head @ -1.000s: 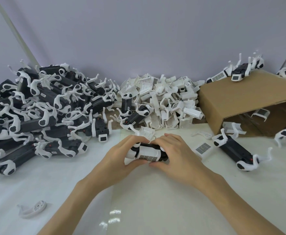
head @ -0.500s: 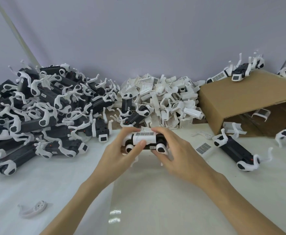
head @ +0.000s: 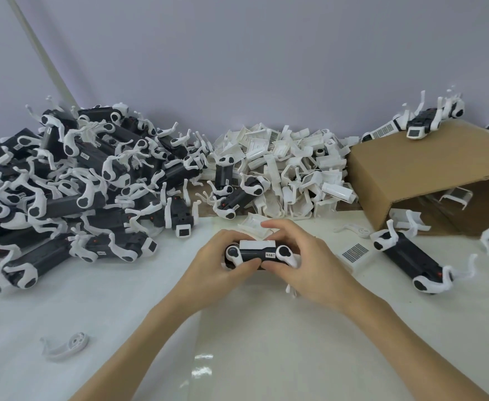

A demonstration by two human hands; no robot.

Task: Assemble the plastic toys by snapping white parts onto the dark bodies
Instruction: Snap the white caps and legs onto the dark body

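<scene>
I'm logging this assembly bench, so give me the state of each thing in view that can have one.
toy body: held by both hands, white cover seated on top
left hand: grips the toy's left end
right hand: grips the toy's right end
cardboard box: on its side, open towards the right
pile of dark toys: heaped, white legs fitted
pile of white covers: loose, unfitted

White bench, glossy, with a light reflection near the front edge. Brown cardboard box lies on its side at the right rear of the bench, open side toward the right front. Plain grey-lilac wall runs along the bench's rear edge. Pale slanted strip crosses the wall, descending toward the left rear corner.
</scene>
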